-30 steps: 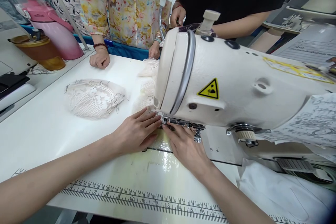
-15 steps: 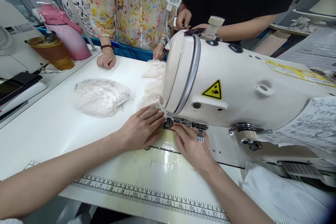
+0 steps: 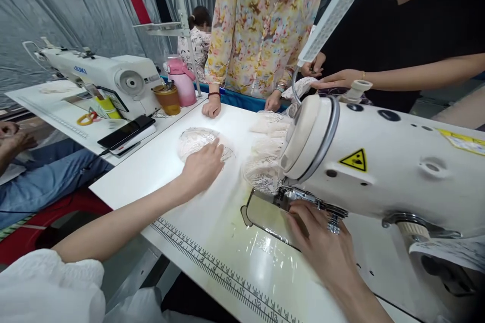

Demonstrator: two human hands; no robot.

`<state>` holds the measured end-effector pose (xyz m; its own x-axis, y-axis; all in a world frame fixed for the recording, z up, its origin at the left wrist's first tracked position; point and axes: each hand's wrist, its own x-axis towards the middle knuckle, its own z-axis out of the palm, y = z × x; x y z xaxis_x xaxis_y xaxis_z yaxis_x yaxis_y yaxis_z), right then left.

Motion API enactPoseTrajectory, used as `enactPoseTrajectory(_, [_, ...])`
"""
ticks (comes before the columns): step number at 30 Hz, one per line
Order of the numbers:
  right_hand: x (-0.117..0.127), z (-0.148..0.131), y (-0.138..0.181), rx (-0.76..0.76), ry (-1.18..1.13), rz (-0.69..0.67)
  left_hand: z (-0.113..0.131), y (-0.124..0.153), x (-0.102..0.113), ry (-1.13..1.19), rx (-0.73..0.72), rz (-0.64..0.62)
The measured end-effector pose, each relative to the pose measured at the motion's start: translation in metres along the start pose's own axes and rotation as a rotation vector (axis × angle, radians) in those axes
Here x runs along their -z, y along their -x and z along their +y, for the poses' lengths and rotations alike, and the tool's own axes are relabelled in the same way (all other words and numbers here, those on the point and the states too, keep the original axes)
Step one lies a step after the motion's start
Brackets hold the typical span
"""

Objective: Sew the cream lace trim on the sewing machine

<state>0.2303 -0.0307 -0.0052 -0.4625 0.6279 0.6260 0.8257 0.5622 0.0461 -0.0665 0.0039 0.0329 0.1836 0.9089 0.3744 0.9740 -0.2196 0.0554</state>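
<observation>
My left hand (image 3: 203, 164) lies over the near side of a pale lace piece (image 3: 195, 139) on the white table, fingers stretched out. Whether its fingertips pinch the lace edge is hidden. My right hand (image 3: 322, 237) rests on the sewing machine bed beside the presser foot (image 3: 282, 197), thumb and forefinger apart, with some fingers hidden behind the machine's metal parts. Another lace piece (image 3: 262, 176) with dark threads sits left of the needle area, apart from both hands. More lace (image 3: 267, 133) extends behind it. The sewing machine head (image 3: 364, 156) stands above my right hand.
A ruler strip (image 3: 227, 277) runs along the table's front edge. At left are a second sewing machine (image 3: 102, 73), a phone (image 3: 127, 131), orange-handled scissors (image 3: 87, 117), a brown cup (image 3: 166, 98) and a pink bottle (image 3: 182, 83). Two people stand across the table, one leaning a fist (image 3: 211, 107) on it.
My left hand has left the lace by the needle and moved left onto the separate lace piece. My right hand stays by the presser foot. The view has swung left.
</observation>
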Motion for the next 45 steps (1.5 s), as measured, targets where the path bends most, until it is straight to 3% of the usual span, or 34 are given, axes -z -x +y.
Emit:
enactPoseTrajectory(4, [0.002,-0.001,-0.001,0.028,0.011,0.009,-0.035,0.008,0.007,0.074,0.084,-0.006])
enactPoseTrajectory(8, [0.003,-0.002,-0.003,0.033,0.022,0.02,-0.038,0.012,0.02,0.212,0.098,0.006])
enactPoseTrajectory(10, [0.003,-0.002,-0.003,0.026,0.011,0.022,-0.026,0.017,0.028,0.36,0.069,-0.035])
enactPoseTrajectory(12, [0.003,-0.002,-0.004,0.022,-0.009,0.018,-0.005,0.026,0.035,0.588,-0.011,-0.184])
enactPoseTrajectory(15, [0.004,-0.003,-0.004,0.022,-0.023,0.001,0.034,0.045,0.044,0.794,-0.326,-0.549])
enactPoseTrajectory(17, [0.006,-0.004,-0.004,0.014,-0.027,-0.031,0.057,0.057,0.046,0.8,-0.504,-0.616])
enactPoseTrajectory(21, [0.013,-0.007,-0.006,0.055,-0.123,-0.044,0.083,0.069,0.035,0.598,-0.595,-0.407])
enactPoseTrajectory(24, [0.016,-0.008,-0.006,0.242,-0.232,-0.021,0.089,0.067,0.023,0.388,-0.626,-0.22])
enactPoseTrajectory(27, [0.017,-0.007,-0.005,0.329,-0.247,-0.017,0.09,0.059,0.019,0.306,-0.653,-0.144])
enactPoseTrajectory(31, [0.018,-0.006,-0.005,0.235,-0.211,-0.098,0.093,0.047,0.015,0.214,-0.65,-0.079])
enactPoseTrajectory(36, [0.018,-0.004,-0.004,0.19,-0.187,-0.129,0.095,0.039,-0.004,0.138,-0.689,-0.058])
enactPoseTrajectory(45, [0.014,-0.001,0.001,0.059,-0.019,-0.208,0.085,0.019,-0.024,0.231,-0.749,-0.077])
